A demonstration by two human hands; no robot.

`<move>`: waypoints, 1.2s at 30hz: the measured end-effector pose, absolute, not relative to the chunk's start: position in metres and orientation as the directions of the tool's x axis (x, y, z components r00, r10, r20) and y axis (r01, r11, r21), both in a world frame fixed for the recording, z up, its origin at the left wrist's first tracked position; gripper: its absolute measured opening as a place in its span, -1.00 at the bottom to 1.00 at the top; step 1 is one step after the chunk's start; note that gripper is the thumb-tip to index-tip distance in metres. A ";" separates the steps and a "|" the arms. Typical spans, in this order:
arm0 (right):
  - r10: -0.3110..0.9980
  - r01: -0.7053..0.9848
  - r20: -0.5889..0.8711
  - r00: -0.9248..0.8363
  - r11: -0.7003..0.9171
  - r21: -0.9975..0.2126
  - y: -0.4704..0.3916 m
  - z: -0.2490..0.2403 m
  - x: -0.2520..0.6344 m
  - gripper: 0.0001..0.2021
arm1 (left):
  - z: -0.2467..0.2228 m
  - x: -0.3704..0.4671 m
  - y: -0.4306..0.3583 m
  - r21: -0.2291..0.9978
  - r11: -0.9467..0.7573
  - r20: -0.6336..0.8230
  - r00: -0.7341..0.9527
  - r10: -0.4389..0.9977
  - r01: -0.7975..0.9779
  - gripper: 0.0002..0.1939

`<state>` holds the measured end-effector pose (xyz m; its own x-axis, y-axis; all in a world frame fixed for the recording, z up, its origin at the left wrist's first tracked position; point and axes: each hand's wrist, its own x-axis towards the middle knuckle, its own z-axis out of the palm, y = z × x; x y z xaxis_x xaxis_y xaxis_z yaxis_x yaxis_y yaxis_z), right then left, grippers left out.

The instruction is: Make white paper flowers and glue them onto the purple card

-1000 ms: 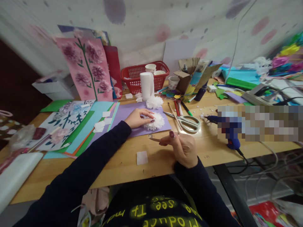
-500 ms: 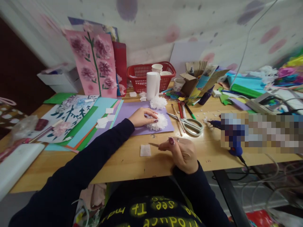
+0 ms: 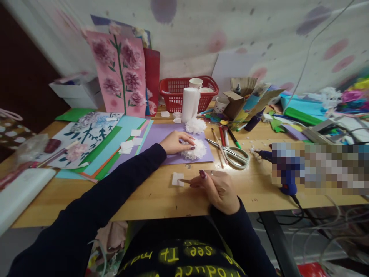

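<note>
I held the half-open left hand (image 3: 177, 142) against a ruffled white paper flower (image 3: 199, 149); the right hand (image 3: 221, 189) clenched a slim tan stick (image 3: 186, 181) toward nine o'clock.

Close to the front edge of the bench (image 3: 138, 206), the person's right grip (image 3: 215, 188) holds a slender pointed stick (image 3: 185, 181), its tip over a small white square (image 3: 175, 179); contact is unclear. Farther from that edge, the left grip (image 3: 178, 142) has fingertips at a ruffled white flower (image 3: 199, 150) on a purple sheet (image 3: 157, 136). A red basket (image 3: 171, 98) stands along the back edge, a pink panel (image 3: 107, 69) toward the back left corner, a blue glue gun (image 3: 288, 187) toward the right end.
</note>
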<state>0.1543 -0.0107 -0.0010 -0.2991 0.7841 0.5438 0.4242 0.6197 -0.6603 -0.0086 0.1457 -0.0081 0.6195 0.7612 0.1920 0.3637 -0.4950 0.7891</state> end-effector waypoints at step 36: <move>0.783 0.837 0.584 -0.215 0.455 -0.302 0.012 -0.008 0.154 -0.62 | -0.008 -0.008 0.145 0.790 -0.508 0.215 0.621 0.754 0.344 -0.85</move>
